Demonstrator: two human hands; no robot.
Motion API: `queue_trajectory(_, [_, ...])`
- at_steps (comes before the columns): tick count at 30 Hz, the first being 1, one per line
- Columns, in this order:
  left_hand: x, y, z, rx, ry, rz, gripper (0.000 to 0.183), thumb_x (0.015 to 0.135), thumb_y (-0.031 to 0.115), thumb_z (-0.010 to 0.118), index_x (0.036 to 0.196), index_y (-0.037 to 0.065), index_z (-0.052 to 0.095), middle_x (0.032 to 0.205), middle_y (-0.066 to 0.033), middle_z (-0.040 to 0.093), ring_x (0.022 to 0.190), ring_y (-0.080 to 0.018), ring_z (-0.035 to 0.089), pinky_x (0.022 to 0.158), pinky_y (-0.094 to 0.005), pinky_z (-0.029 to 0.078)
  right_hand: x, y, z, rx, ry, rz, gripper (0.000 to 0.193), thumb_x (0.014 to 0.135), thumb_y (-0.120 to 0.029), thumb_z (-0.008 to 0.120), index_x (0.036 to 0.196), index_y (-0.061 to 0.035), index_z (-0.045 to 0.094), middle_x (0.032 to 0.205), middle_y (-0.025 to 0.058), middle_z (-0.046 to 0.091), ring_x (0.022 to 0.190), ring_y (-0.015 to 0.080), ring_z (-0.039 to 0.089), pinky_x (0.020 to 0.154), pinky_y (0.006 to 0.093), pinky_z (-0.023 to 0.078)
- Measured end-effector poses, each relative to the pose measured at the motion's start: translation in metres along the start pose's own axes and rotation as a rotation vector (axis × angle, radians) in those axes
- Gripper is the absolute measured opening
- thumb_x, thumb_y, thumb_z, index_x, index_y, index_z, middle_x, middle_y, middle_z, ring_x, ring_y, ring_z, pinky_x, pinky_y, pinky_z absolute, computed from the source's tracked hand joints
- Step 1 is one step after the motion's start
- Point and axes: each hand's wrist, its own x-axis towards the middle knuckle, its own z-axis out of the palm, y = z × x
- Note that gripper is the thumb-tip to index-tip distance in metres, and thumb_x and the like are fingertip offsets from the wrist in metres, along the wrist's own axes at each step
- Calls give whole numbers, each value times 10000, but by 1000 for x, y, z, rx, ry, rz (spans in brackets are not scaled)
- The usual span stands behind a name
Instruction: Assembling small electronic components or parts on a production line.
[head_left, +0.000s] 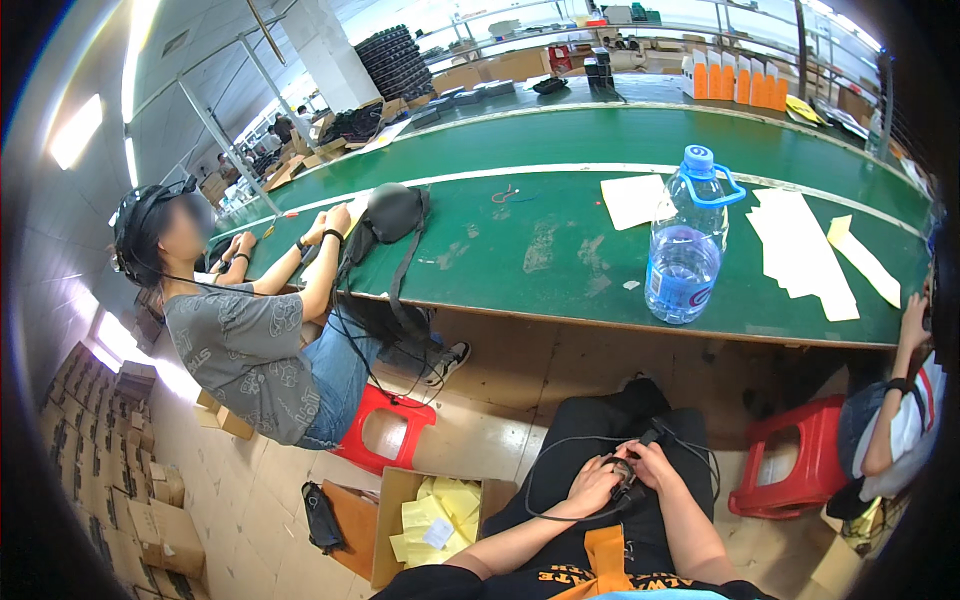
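Note:
My left hand (pixel 594 486) and my right hand (pixel 651 464) meet over my lap, fingers closed around a small dark object (pixel 622 479) that is partly covered by them. Its exact kind is too small to make out. A thin black cable (pixel 536 468) loops out to the left of my hands and runs back over my legs. More of it bends round on the right, near a small black block (pixel 651 433) just beyond my right fingers.
Ahead stands a green worktable (pixel 480 240) with a half-full water bottle (pixel 685 260) and sheets of pale paper (pixel 795 250). A seated person (pixel 250 330) works at left; another sits at right. Red stools (pixel 795 455) and a carton of yellow paper (pixel 385 525) flank me.

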Motion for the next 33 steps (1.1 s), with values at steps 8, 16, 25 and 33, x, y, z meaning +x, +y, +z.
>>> queue_trajectory(8, [2,-1,-8,-37,10,-44,353,691,-39,497,1015,52,603,1222,-121,516,1143,-289,467,933,-408,372,3,5,-1,-119,-13,-30,119,869,-116,526,868,-23,601,812,45,609,724,147,584,610,260,458])
queue_trajectory(16, [3,-5,0,-79,104,-61,339,667,-49,510,989,25,585,1079,-124,552,1018,-325,501,876,-415,397,1,5,2,-313,22,-83,162,854,-94,496,889,-2,624,838,75,643,722,136,613,588,234,476])
queue_trajectory(25, [3,-9,6,-57,89,-100,366,650,-47,529,1007,17,572,1042,-138,545,1003,-338,493,870,-413,400,0,4,6,-375,32,-127,187,869,-178,547,892,-31,661,805,30,642,642,106,559,547,235,426])
queue_trajectory(33, [1,-14,10,-115,175,-68,455,620,-53,541,1072,-3,557,1067,-162,533,1035,-361,470,887,-418,386,-5,-1,8,-321,5,-96,154,861,-133,562,901,-19,657,813,27,638,661,112,570,571,253,447])
